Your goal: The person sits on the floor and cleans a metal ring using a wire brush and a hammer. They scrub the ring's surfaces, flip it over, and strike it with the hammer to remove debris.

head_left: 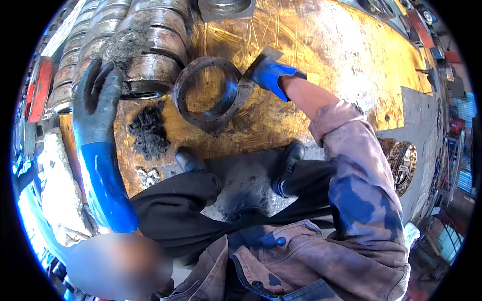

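Note:
My left hand (98,93), in a blue glove with a dark coated palm, has its fingers stretched out and apart. It lies over the near end of the rows of metal cylinders (150,67), beside a clump of grey fibrous material (128,46). My right hand (267,75), in a blue glove, is closed at the right side of a dark metal ring with a flat flange (232,95). The ring is tilted on the yellow, stained work surface (321,55). Much of the right hand's fingers is hidden, and a dark flat edge shows just past them.
Dark fibrous waste (149,131) lies left of the ring. Another flanged metal part (226,9) sits at the far edge. A pale cloth (57,185) lies at left, a round rusty part (401,163) at right. My boots (190,159) stand at the near edge.

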Action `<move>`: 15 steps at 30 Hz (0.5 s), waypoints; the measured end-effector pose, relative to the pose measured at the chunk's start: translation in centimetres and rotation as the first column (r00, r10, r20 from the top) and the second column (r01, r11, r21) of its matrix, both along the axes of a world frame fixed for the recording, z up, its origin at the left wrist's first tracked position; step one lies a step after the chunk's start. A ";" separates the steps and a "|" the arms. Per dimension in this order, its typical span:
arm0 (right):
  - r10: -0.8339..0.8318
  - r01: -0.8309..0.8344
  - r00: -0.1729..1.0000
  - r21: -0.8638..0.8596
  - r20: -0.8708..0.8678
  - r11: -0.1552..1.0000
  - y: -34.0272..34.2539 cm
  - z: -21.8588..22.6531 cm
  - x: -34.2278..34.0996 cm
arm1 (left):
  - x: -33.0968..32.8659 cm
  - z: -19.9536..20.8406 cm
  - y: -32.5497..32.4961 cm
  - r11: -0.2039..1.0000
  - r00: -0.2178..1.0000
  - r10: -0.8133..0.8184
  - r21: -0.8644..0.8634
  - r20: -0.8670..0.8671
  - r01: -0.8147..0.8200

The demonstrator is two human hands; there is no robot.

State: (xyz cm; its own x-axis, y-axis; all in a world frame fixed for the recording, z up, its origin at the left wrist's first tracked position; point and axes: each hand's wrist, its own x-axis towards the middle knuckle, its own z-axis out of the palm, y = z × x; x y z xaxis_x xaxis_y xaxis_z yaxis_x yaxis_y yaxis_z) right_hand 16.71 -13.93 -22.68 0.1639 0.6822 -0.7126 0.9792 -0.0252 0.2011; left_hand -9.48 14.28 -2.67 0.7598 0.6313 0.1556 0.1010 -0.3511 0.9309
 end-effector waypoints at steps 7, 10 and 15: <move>0.130 -0.140 0.973 0.041 0.190 0.989 -2.2 -4.2 -2.9 | 0.6 -0.2 0.0 0.998 1.000 -0.003 0.061 -0.012 0.004; -0.301 0.361 0.894 0.135 -0.332 0.923 -5.2 -10.8 -1.5 | 0.7 0.5 0.1 0.997 0.996 0.050 0.068 -0.069 -0.045; -0.172 0.348 0.884 0.368 -0.434 0.862 -5.4 -11.3 -4.6 | 0.4 1.2 0.1 0.997 0.999 0.052 0.062 0.004 -0.052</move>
State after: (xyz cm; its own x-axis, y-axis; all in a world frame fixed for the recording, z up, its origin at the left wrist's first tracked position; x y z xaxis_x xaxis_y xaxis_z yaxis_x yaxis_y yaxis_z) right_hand 12.15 -19.32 -33.97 0.1613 0.8996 -0.4057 0.9197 -0.2861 -0.2688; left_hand -9.07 14.35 -1.44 0.7259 0.6590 0.1971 0.1186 -0.4022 0.9078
